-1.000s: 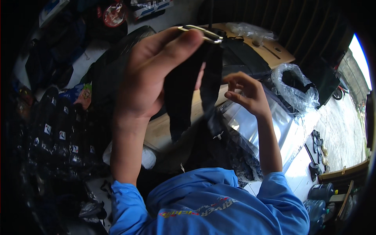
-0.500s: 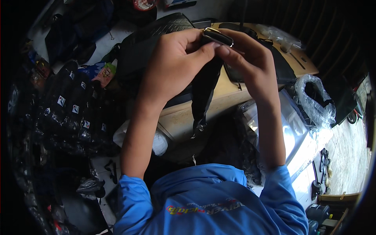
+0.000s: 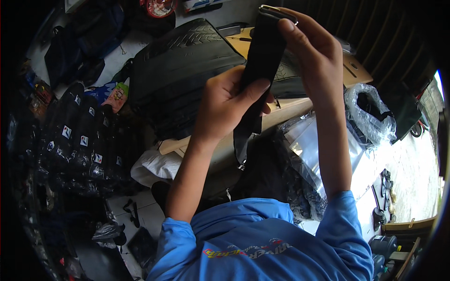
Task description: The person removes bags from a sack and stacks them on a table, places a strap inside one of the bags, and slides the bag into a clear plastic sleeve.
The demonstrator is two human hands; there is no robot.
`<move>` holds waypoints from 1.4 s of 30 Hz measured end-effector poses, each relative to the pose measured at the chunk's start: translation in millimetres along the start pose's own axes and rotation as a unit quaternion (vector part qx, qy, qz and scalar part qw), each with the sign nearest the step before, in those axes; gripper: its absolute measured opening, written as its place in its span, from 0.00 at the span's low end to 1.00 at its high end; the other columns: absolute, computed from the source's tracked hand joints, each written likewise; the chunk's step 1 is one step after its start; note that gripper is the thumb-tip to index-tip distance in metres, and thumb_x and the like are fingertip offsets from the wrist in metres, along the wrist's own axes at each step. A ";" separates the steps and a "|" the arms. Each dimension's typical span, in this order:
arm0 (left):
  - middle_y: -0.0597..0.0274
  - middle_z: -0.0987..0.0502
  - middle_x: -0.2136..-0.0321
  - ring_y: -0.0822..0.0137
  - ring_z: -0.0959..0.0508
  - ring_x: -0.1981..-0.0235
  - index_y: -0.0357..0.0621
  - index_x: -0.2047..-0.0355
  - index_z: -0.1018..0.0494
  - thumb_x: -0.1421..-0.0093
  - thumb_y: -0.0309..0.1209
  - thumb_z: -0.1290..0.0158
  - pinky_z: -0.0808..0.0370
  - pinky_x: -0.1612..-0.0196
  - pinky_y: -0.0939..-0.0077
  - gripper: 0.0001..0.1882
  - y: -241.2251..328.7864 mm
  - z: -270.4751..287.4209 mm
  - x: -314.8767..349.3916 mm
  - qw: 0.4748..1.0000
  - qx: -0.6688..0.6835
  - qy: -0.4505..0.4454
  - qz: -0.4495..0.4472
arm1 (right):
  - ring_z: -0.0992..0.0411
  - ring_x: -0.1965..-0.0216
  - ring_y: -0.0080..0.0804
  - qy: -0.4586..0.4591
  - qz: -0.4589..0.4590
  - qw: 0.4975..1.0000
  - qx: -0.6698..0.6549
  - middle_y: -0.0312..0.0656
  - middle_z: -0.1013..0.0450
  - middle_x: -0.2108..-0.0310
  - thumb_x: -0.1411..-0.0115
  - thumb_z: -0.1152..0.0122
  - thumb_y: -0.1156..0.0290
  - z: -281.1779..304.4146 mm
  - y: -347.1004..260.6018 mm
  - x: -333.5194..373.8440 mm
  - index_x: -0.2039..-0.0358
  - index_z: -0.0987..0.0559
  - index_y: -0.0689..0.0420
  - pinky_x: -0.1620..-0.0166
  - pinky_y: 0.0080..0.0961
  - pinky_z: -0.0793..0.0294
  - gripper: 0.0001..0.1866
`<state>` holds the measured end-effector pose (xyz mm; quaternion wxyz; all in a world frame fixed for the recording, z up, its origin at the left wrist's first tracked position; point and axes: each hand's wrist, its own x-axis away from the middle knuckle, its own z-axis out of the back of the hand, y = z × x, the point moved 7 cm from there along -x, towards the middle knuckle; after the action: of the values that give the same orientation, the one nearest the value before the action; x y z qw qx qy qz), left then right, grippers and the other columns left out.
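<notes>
A wide black strap (image 3: 266, 52) hangs in front of me, topped by a rectangular metal ring (image 3: 275, 11). My right hand (image 3: 319, 55) grips the ring end, its thumb pressed against the strap just below the metal. Lower down, my left hand (image 3: 224, 107) is closed round the strap, thumb lying across its front. The strap's loose tail dangles below that hand, with a frayed-looking tip. Behind it, a black bag (image 3: 187, 58) with a patterned panel lies on the wooden table (image 3: 281, 108); another dark bag (image 3: 295, 86) is partly hidden by my right forearm.
Plastic-wrapped black bundles (image 3: 79, 136) are stacked at the left. Clear plastic wrapping (image 3: 375, 117) and a plastic-covered pile (image 3: 318, 150) stand at the right. A white sack (image 3: 157, 166) sits under the table edge, and water jugs (image 3: 384, 246) are at the lower right.
My hands have moved apart: the right rose with the ring, while the left slid down along the strap. A longer stretch of strap now shows between them.
</notes>
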<state>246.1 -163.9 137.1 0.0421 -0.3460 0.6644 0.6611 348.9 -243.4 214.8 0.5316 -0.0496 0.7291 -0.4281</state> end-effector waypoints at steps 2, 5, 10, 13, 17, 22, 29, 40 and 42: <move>0.59 0.24 0.77 0.72 0.23 0.79 0.34 0.67 0.29 0.40 0.30 0.48 0.26 0.75 0.80 0.09 -6.2 -1.7 2.6 1.000 0.012 0.006 0.005 | 0.27 0.62 0.24 -0.036 -0.059 0.997 0.037 0.42 0.25 0.63 0.40 0.44 0.69 -6.1 -14.0 0.5 0.55 0.26 0.67 0.59 0.18 0.29 0.16; 0.57 0.24 0.78 0.70 0.23 0.77 0.34 0.67 0.29 0.40 0.30 0.48 0.26 0.75 0.79 0.09 -14.6 -2.7 1.9 0.999 0.019 0.040 -0.009 | 0.28 0.61 0.23 -0.024 -0.080 0.996 0.042 0.43 0.25 0.61 0.40 0.43 0.68 -3.3 -12.3 -0.5 0.54 0.27 0.67 0.57 0.17 0.29 0.18; 0.61 0.23 0.75 0.73 0.22 0.73 0.35 0.66 0.30 0.43 0.32 0.44 0.26 0.69 0.84 0.12 -32.0 -2.7 5.0 0.993 -0.036 0.089 -0.062 | 0.27 0.62 0.24 -0.024 -0.058 0.998 0.027 0.43 0.25 0.62 0.41 0.42 0.70 0.9 -10.4 -0.5 0.54 0.27 0.67 0.59 0.18 0.28 0.18; 0.59 0.24 0.69 0.74 0.23 0.66 0.35 0.63 0.30 0.45 0.33 0.42 0.27 0.66 0.84 0.15 -35.3 2.9 12.7 0.976 -0.075 0.166 -0.119 | 0.26 0.63 0.24 -0.019 -0.069 0.997 0.012 0.43 0.25 0.63 0.41 0.42 0.71 -5.1 -15.4 0.4 0.54 0.27 0.67 0.61 0.18 0.27 0.17; 0.59 0.26 0.63 0.76 0.27 0.60 0.35 0.56 0.32 0.42 0.39 0.44 0.30 0.63 0.80 0.21 -41.9 11.6 8.9 0.952 -0.236 0.148 -0.123 | 0.26 0.64 0.23 -0.039 -0.039 0.998 -0.020 0.43 0.25 0.63 0.41 0.42 0.70 -7.9 -4.6 -6.2 0.54 0.28 0.66 0.64 0.17 0.26 0.17; 0.63 0.25 0.66 0.77 0.28 0.65 0.35 0.50 0.32 0.35 0.49 0.59 0.35 0.62 0.85 0.28 -52.7 -2.9 7.4 0.989 -0.139 0.052 -0.023 | 0.26 0.65 0.23 -0.026 -0.064 0.997 0.021 0.43 0.25 0.64 0.41 0.42 0.69 -0.3 -4.5 -4.8 0.55 0.27 0.66 0.64 0.16 0.26 0.17; 0.48 0.28 0.53 0.63 0.29 0.48 0.32 0.49 0.34 0.34 0.47 0.65 0.33 0.49 0.73 0.28 -62.4 -13.5 3.3 0.997 0.046 -0.011 -0.067 | 0.26 0.64 0.25 -0.025 -0.131 0.989 -0.071 0.43 0.26 0.64 0.41 0.43 0.70 0.0 5.4 -2.0 0.56 0.28 0.66 0.61 0.19 0.27 0.16; 0.50 0.22 0.70 0.63 0.20 0.69 0.31 0.60 0.28 0.40 0.29 0.49 0.23 0.63 0.71 0.13 -85.2 -17.8 4.6 0.997 0.074 -0.034 -0.015 | 0.26 0.64 0.27 0.004 -0.097 0.993 -0.062 0.44 0.25 0.64 0.41 0.45 0.73 6.7 0.7 -1.7 0.56 0.28 0.67 0.60 0.20 0.26 0.14; 0.51 0.22 0.71 0.63 0.20 0.70 0.30 0.62 0.27 0.41 0.29 0.48 0.23 0.63 0.71 0.12 -91.3 -22.2 9.6 0.996 0.069 -0.048 0.005 | 0.26 0.64 0.28 0.011 -0.066 0.997 -0.045 0.46 0.25 0.64 0.41 0.45 0.73 19.6 2.6 -7.9 0.56 0.28 0.68 0.61 0.22 0.25 0.14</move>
<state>294.9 -177.5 57.3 0.0939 -0.3070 0.7073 0.6298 369.3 -248.8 217.5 0.4913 -0.1166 0.7489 -0.4292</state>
